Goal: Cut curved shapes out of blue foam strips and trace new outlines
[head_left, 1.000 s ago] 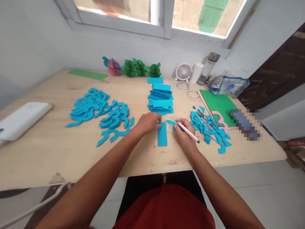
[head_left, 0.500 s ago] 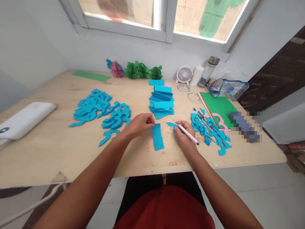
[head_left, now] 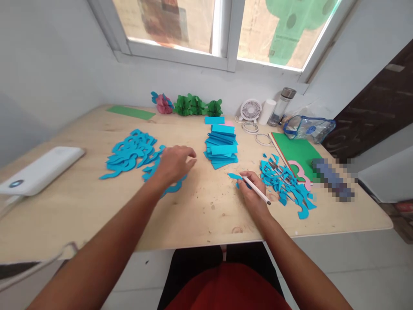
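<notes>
My left hand (head_left: 177,162) is over the nearer group of wavy blue paper cutouts (head_left: 149,172), its thumb and forefinger apart with nothing visible between them. Part of that group is hidden under the hand and wrist. My right hand (head_left: 253,191) rests on the table with a white pen (head_left: 257,188) in its grip, the dark end pointing toward me. A pointed blue paper piece (head_left: 233,176) sticks out at its fingertips. Behind, between the hands, lies a stack of blue paper strips (head_left: 222,150). More wavy blue cutouts (head_left: 130,150) are heaped further left.
Blue paper scraps (head_left: 287,181) lie right of my right hand, near a pink curved cutout (head_left: 301,172) and green paper (head_left: 295,148). A white power bank (head_left: 41,170) is at the left. Behind stand green paper crafts (head_left: 193,105), a fan (head_left: 251,110) and a bottle (head_left: 280,107).
My left hand has moved left from the blue strip to above the cutouts. That strip no longer shows between my hands. The right hand keeps its hold, and the view has tilted up slightly.
</notes>
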`<action>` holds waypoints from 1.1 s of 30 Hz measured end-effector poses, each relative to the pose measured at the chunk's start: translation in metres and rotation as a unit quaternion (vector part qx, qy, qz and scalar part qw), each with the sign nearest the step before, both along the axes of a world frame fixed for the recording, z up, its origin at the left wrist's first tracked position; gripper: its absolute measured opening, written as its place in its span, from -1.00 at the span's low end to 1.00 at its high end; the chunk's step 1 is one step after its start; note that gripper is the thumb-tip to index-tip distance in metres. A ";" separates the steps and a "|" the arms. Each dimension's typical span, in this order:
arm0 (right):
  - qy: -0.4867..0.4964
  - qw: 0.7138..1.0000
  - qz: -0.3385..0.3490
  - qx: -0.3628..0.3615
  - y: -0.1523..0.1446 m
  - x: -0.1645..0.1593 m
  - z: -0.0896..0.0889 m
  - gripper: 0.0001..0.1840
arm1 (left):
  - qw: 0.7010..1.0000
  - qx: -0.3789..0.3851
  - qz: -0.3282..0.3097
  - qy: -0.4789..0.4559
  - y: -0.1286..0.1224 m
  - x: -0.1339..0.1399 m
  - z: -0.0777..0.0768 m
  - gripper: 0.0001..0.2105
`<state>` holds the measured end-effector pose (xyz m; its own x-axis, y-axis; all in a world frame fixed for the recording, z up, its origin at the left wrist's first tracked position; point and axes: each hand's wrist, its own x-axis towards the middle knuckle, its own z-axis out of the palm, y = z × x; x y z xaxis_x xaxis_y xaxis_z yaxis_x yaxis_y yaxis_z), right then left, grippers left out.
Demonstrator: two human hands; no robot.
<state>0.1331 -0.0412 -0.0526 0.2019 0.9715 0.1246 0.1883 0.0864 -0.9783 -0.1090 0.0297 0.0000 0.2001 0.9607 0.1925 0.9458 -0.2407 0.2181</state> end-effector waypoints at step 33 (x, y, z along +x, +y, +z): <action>-0.008 1.000 -0.009 0.013 0.003 0.003 -0.005 -0.78 | 0.944 -0.117 0.122 -0.283 0.042 0.087 -0.031 -0.95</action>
<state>0.1357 -0.0384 -0.0573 0.2172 0.9639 0.1538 0.2048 0.1091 -0.9727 -0.0216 0.0719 -0.0312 -0.1047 0.9943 -0.0215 0.6829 0.0876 0.7252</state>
